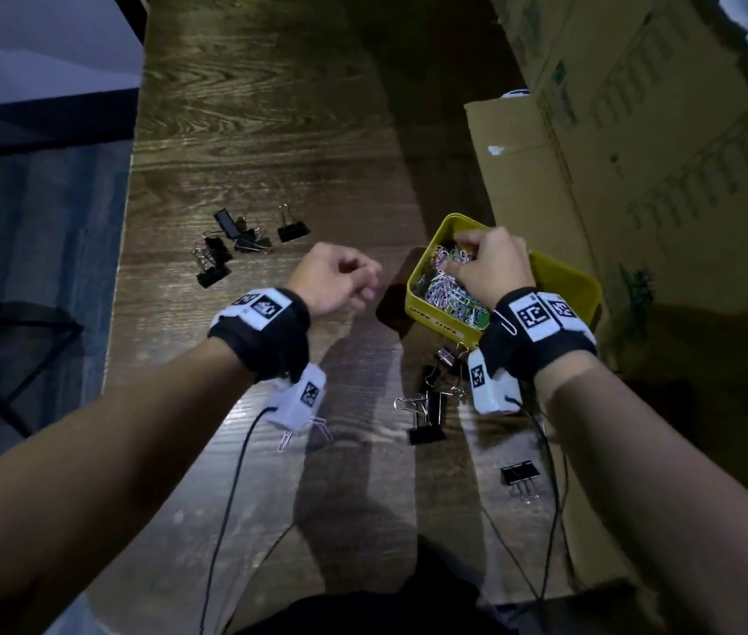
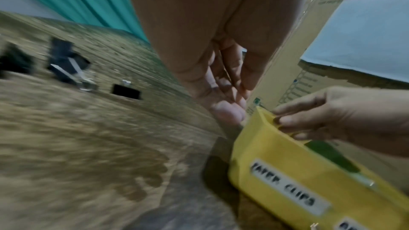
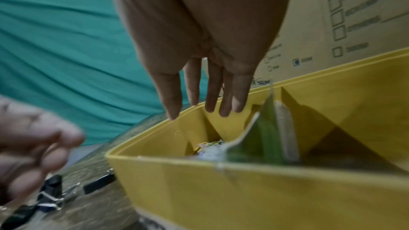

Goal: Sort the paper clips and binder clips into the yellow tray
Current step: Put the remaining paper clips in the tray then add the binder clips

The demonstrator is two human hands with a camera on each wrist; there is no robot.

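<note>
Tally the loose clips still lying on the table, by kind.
Binder clips: about 11, some overlapping
Paper clips: 2
Total: about 13

Glossy wood-grain table, smooth matt yellow plastic tray, matt cardboard boxes, wire paper clips.

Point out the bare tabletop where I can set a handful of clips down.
Bare wood lies beyond the far binder clips, toward the table's far end, and near you between the two cables. It is crowded by the near binder clips below the yellow tray, and the cardboard box closes the right side.
</note>
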